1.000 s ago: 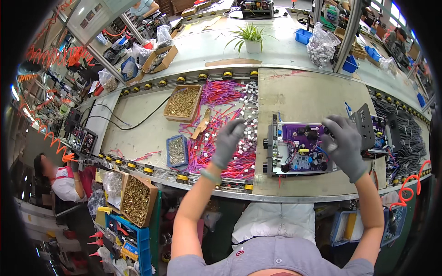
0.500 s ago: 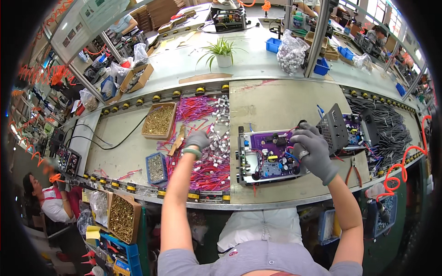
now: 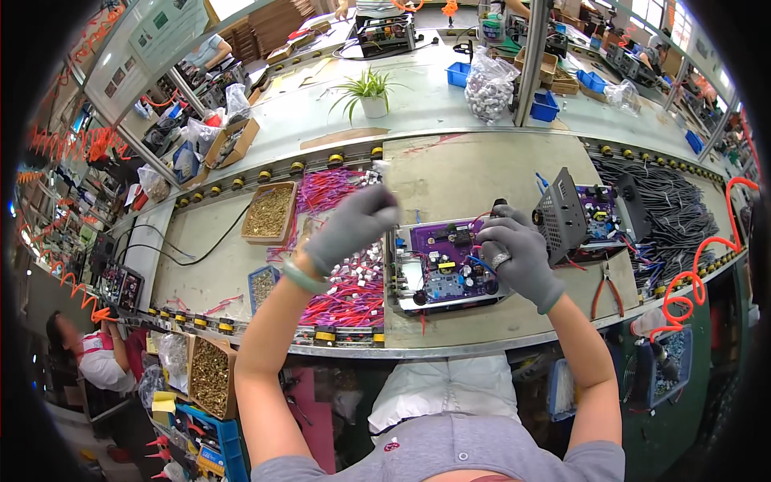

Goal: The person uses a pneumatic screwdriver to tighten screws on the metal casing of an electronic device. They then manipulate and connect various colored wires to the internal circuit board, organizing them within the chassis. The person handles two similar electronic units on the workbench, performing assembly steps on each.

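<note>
My left hand (image 3: 353,227), in a grey glove, is raised over the cable pile near the left edge of the circuit board unit. Its fingers are closed, and a blurred whitish bit shows just above them; what they hold is unclear. Below lies a heap of red and purple cables (image 3: 341,299) with white connectors. The open unit, with a purple circuit board (image 3: 450,261) in a metal tray, rests in front of me. My right hand (image 3: 518,257), also gloved, curls over its right side beside red and blue wires. Its fingers are closed, their grip hidden.
A second unit with a perforated dark panel (image 3: 562,217) stands to the right, before a mass of black cables (image 3: 683,201). Red-handled pliers (image 3: 606,293) lie near the front edge. A box of brass-coloured parts (image 3: 269,213) and a blue bin (image 3: 262,287) stand left.
My left hand has risen from the cable pile and moved right, toward the circuit board. My right hand stays at the board's right side. The whole view has shifted slightly.
</note>
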